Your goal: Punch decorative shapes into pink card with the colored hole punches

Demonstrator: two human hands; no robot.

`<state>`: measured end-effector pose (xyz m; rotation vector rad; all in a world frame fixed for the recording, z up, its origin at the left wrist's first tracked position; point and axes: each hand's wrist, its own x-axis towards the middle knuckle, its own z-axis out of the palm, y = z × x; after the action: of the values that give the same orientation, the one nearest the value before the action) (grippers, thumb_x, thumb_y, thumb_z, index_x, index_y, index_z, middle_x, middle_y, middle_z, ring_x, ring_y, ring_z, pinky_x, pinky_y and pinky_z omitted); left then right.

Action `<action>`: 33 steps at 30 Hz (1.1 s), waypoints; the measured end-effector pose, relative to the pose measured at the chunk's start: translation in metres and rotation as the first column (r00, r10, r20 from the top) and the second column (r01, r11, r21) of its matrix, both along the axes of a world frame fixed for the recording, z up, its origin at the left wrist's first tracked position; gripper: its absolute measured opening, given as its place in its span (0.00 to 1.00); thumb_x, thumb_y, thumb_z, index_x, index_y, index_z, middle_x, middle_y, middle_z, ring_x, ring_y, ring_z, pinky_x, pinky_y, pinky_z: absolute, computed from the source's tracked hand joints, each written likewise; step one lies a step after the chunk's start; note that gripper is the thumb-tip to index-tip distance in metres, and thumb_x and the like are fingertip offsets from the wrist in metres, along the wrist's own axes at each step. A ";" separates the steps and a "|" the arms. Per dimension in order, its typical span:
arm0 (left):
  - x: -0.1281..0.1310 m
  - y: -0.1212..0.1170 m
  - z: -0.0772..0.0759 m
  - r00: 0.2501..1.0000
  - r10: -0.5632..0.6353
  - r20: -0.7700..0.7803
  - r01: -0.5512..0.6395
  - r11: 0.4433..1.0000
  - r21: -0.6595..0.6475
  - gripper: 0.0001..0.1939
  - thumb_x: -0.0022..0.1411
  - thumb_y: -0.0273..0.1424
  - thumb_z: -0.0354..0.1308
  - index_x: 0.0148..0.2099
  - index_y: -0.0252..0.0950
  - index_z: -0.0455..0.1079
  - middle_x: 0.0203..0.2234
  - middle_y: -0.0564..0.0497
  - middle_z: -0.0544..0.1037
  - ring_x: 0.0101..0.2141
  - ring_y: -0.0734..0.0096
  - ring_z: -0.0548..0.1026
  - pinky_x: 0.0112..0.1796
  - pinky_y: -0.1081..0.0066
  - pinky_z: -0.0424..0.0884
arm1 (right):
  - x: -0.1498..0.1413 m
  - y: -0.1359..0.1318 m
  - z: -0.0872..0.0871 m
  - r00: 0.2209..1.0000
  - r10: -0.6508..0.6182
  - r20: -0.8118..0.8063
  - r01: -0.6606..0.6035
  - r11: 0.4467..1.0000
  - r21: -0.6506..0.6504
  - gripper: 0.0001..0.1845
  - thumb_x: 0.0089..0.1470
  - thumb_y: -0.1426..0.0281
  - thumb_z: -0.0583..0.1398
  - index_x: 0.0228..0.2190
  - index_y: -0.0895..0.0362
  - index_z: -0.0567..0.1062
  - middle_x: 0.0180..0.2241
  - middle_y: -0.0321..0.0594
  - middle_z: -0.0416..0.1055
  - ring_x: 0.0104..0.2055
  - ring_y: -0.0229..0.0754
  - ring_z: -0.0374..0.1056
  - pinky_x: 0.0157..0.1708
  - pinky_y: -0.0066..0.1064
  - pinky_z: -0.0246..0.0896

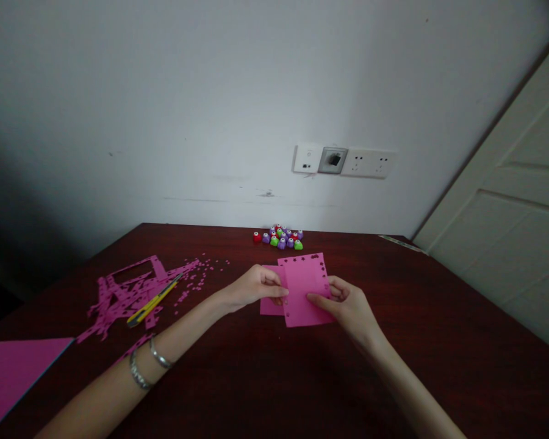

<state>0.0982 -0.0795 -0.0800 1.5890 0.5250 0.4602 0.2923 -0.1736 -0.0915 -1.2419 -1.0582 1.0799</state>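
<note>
A pink paper card (304, 286) is held up between both hands. Small star-shaped holes run along its top edge and down its right side. My left hand (258, 288) pinches the card's left edge, fingers closed. On the right edge, my right hand (348, 303) grips with the thumb on the front and the fingers behind. A second pink sheet (271, 306) shows behind and to the left of the card; whether it lies on the table or is held cannot be made out.
Several small red, purple and green craft punches (281, 236) cluster by the wall. On the left, a yellow utility knife (154, 302) rests on pink paper scraps (128, 292) with punched bits scattered beside them. A larger pink sheet (22, 378) lies at the table's near left.
</note>
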 end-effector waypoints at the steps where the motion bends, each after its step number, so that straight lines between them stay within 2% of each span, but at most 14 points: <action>1: 0.000 0.000 0.000 1.000 -0.004 0.001 0.004 1.000 0.000 0.12 0.50 0.35 0.64 0.30 0.29 0.74 0.25 0.47 0.77 0.27 0.74 0.73 0.34 0.69 0.70 | 0.000 0.000 0.000 1.000 0.007 0.000 -0.007 1.000 0.001 0.19 0.34 0.63 0.69 0.30 0.56 0.73 0.31 0.41 0.77 0.33 0.44 0.73 0.38 0.37 0.69; 5: -0.001 0.000 0.002 1.000 -0.012 -0.003 0.012 1.000 0.002 0.11 0.50 0.34 0.64 0.30 0.29 0.74 0.25 0.47 0.77 0.27 0.73 0.74 0.34 0.69 0.70 | 0.002 0.000 0.000 1.000 0.019 0.013 -0.019 1.000 0.007 0.19 0.35 0.62 0.69 0.30 0.56 0.73 0.32 0.41 0.77 0.33 0.45 0.73 0.37 0.37 0.70; 10: -0.002 0.002 0.004 0.999 0.032 0.007 -0.032 0.999 -0.012 0.10 0.50 0.34 0.64 0.31 0.30 0.74 0.25 0.47 0.77 0.27 0.74 0.73 0.35 0.69 0.69 | 0.009 -0.001 0.004 0.998 -0.053 0.020 0.053 0.999 0.002 0.21 0.32 0.60 0.70 0.29 0.57 0.72 0.30 0.42 0.77 0.30 0.47 0.73 0.32 0.37 0.70; 15: -0.002 0.000 0.006 1.000 0.019 0.010 -0.019 1.000 -0.020 0.13 0.50 0.35 0.64 0.34 0.29 0.74 0.28 0.46 0.77 0.28 0.74 0.73 0.35 0.69 0.69 | 0.009 0.000 0.000 1.000 -0.027 0.009 0.026 0.999 0.032 0.21 0.34 0.61 0.69 0.32 0.57 0.73 0.34 0.43 0.77 0.35 0.46 0.73 0.38 0.38 0.70; 18: 0.001 -0.003 0.004 1.000 0.005 -0.010 -0.006 1.000 -0.022 0.15 0.49 0.36 0.64 0.37 0.30 0.74 0.29 0.46 0.77 0.29 0.74 0.73 0.35 0.69 0.69 | 0.009 0.001 -0.003 0.998 -0.062 0.001 0.062 0.996 0.057 0.22 0.35 0.61 0.69 0.34 0.57 0.73 0.35 0.43 0.77 0.36 0.46 0.73 0.40 0.39 0.69; 22: 0.006 -0.006 -0.002 0.998 0.010 -0.054 -0.011 1.000 -0.022 0.14 0.47 0.37 0.65 0.31 0.30 0.75 0.23 0.49 0.76 0.25 0.76 0.72 0.32 0.70 0.69 | 0.007 0.001 -0.001 0.994 -0.107 -0.012 0.107 0.993 0.054 0.22 0.34 0.61 0.69 0.33 0.57 0.72 0.34 0.44 0.77 0.35 0.47 0.73 0.38 0.39 0.70; 29: 0.006 -0.004 0.002 0.992 0.123 0.009 -0.123 0.992 0.021 0.09 0.49 0.33 0.64 0.27 0.30 0.74 0.20 0.50 0.75 0.24 0.77 0.71 0.30 0.72 0.68 | 0.007 0.003 -0.001 0.998 -0.008 -0.059 0.009 1.000 0.008 0.23 0.36 0.66 0.69 0.37 0.57 0.72 0.36 0.42 0.77 0.37 0.47 0.73 0.41 0.39 0.69; 33: 0.003 -0.003 0.004 0.996 0.093 -0.017 -0.093 0.996 0.019 0.09 0.50 0.33 0.63 0.29 0.30 0.74 0.21 0.49 0.76 0.24 0.76 0.71 0.31 0.72 0.68 | 0.009 0.005 -0.004 0.997 -0.003 -0.076 0.005 1.000 0.028 0.26 0.35 0.68 0.69 0.40 0.57 0.71 0.36 0.43 0.77 0.36 0.46 0.73 0.40 0.40 0.69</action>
<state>0.1011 -0.0826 -0.0758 1.5923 0.6120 0.5221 0.3010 -0.1689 -0.0960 -1.1709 -1.0091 1.0968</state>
